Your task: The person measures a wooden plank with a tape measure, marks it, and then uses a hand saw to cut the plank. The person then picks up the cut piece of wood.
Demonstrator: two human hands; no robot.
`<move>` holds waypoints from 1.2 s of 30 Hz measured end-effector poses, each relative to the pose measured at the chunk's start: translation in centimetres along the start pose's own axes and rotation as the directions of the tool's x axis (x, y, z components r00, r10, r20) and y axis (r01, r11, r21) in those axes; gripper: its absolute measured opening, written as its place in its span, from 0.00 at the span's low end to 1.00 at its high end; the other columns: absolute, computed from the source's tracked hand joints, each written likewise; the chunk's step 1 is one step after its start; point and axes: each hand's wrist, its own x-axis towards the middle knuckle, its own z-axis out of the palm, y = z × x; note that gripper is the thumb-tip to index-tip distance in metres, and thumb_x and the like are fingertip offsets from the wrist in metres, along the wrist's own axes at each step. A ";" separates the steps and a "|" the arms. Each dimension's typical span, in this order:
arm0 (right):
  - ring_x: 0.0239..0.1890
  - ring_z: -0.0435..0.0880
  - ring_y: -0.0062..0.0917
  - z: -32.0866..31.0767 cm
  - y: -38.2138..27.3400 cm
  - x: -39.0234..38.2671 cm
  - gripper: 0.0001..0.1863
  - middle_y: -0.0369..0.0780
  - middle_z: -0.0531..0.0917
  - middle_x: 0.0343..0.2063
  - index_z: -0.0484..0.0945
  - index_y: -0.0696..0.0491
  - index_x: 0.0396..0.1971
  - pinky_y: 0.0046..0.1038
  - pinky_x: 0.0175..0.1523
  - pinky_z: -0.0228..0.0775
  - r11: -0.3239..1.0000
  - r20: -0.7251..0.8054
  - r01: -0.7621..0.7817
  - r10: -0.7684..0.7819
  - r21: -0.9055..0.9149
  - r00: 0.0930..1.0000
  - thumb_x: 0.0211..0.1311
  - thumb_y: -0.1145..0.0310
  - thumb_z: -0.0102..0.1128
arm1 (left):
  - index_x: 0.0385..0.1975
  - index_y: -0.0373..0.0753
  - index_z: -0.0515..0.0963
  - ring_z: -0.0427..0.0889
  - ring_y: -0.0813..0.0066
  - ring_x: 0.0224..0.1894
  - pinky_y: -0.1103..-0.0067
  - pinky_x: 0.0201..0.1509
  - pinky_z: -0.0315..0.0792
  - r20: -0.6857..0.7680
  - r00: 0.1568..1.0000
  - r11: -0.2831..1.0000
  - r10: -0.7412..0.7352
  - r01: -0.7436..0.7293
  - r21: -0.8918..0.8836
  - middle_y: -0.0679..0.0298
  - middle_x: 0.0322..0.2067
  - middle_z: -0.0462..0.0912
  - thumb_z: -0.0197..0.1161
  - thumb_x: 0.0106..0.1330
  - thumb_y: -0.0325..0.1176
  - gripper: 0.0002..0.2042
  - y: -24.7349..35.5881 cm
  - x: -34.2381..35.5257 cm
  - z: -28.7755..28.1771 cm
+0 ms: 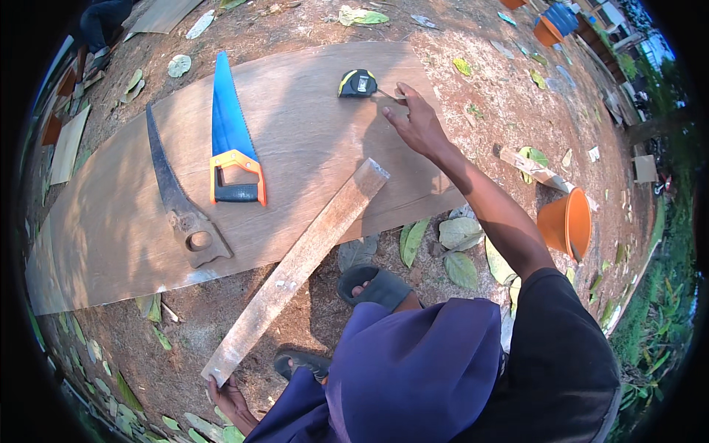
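My left hand (230, 401) grips the near end of a wooden plank (295, 273), its fingers at the edge. The plank slants away to the right, its far end over a large plywood sheet (303, 140) on the ground. My right hand (417, 124) reaches over the sheet's far right part, thumb and forefinger apart. Just left of its fingertips lies a black and yellow tape measure (358, 83); a thin dark strip runs from it toward the fingers. On the sheet lie a handsaw with a blue blade and orange handle (235, 140) and an old wooden-handled saw (185, 203).
Right of the sheet stand an orange bucket (565, 221) and a wood offcut (535, 168). Dry and green leaves (459, 232) lie about on the soil. My sandalled feet (380, 288) are by the sheet's near edge. Another person's leg (103, 26) shows at the far left.
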 end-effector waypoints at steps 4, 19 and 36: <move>0.52 0.85 0.40 -1.4 0.1 -3.5 0.29 0.53 0.83 0.52 0.71 0.61 0.65 0.36 0.57 0.76 0.980 0.283 -0.183 0.156 0.075 0.947 0.72 0.57 0.60 | 0.60 0.37 0.70 0.81 0.65 0.56 0.70 0.53 0.80 0.044 0.997 0.992 0.070 -0.075 0.104 0.56 0.54 0.80 0.62 0.73 0.37 0.19 -0.6 2.3 4.5; 0.36 0.75 0.20 -7.7 5.1 -20.9 0.22 0.37 0.82 0.33 0.83 0.62 0.40 0.27 0.44 0.68 0.660 -0.058 -0.741 0.750 0.120 0.659 0.71 0.53 0.61 | 0.54 0.34 0.81 0.79 0.74 0.48 0.75 0.50 0.71 0.235 0.966 0.725 0.110 -0.240 0.646 0.65 0.45 0.82 0.62 0.72 0.38 0.17 -1.5 1.8 16.2; 0.45 0.77 0.21 -8.5 13.7 -21.8 0.20 0.35 0.81 0.41 0.80 0.53 0.57 0.33 0.52 0.68 0.514 0.042 -0.796 0.832 0.319 0.553 0.71 0.61 0.53 | 0.62 0.28 0.74 0.75 0.68 0.60 0.75 0.66 0.67 0.285 0.953 0.779 0.104 -0.256 0.572 0.53 0.58 0.78 0.57 0.70 0.25 0.21 -4.4 3.4 22.9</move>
